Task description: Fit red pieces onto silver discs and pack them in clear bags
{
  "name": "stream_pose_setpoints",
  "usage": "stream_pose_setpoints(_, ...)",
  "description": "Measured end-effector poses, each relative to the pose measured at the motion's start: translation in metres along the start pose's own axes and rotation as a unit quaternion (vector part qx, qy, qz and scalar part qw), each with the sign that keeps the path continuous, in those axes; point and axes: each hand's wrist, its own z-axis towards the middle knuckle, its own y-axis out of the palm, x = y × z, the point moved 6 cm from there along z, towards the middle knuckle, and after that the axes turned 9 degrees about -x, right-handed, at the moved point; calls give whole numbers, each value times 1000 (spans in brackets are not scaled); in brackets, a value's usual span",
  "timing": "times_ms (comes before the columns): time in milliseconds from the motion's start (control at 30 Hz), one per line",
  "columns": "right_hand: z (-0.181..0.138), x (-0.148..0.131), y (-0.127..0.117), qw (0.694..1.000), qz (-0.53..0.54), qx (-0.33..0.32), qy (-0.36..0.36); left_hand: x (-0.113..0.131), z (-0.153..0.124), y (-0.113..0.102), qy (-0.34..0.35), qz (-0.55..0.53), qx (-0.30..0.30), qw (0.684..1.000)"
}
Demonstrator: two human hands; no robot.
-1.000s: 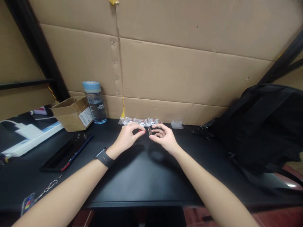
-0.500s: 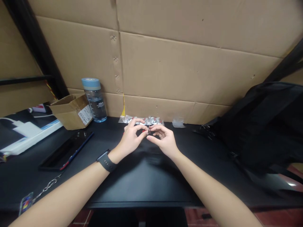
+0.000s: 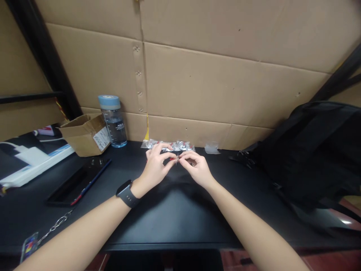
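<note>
Above the black table, both hands meet at a small thin disc-like piece (image 3: 177, 159), seen nearly edge-on, with a bit of red beside it. My left hand (image 3: 158, 164), with a dark watch on its wrist, pinches it between thumb and index finger. From the other side, my right hand (image 3: 198, 168) is closed, thumb and fingertips together at the piece. Its exact kind is too small to make out. Just behind the hands lies a row of shiny items in clear plastic wrappers (image 3: 183, 145), partly covered by my left fingers.
At the left stand a water bottle (image 3: 113, 122) and an open cardboard box (image 3: 81, 137), near a phone-like black device (image 3: 80, 182) and a white power strip (image 3: 36, 165). A chain with a tag (image 3: 58, 223) lies closer. A clear plastic bag (image 3: 212, 148) and a black backpack (image 3: 313, 150) are right.
My right thumb and fingers have closed together against the small piece, where they were apart before. My left hand keeps its pinch. The view has shifted slightly.
</note>
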Motion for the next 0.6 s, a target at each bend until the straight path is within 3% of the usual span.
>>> stream_pose_setpoints(200, -1, -8, 0, 996, -85, -13, -29, 0, 0, 2, -4, 5, -12, 1000)
stream_pose_setpoints(467, -2, -8, 2, 992, -114, -16, -41, 0, -1, 4, 27, 36, -20, 999)
stream_pose_setpoints(600, -2, -8, 0, 992, -117, -18, -39, 1, 1, 4, 9, 9, -57, 998)
